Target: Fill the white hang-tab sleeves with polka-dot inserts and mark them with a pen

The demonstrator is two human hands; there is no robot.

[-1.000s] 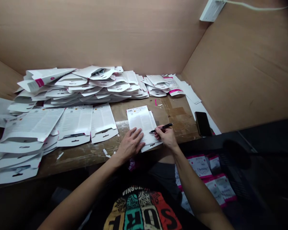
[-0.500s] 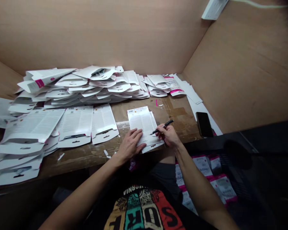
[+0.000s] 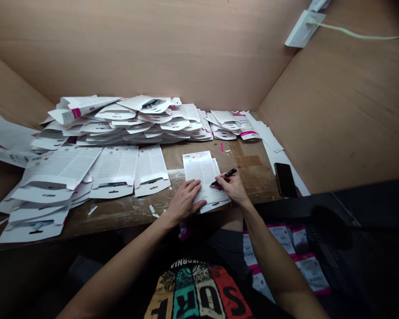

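A white flat carton sleeve lies printed side up on a small stack near the front edge of the wooden table. My left hand rests flat on its lower left part, fingers spread. My right hand is closed round a black pen, whose tip touches the sleeve's right side.
Heaps of white flat sleeves with pink trim fill the back and left of the table. A black phone lies at the right. Pink-edged packs sit in a dark bin below right. Brown board walls enclose the table; a white socket strip hangs above.
The view has tilted down and shifted slightly. Both hands stay on the sleeve, with the pen lowered a little towards the paper.
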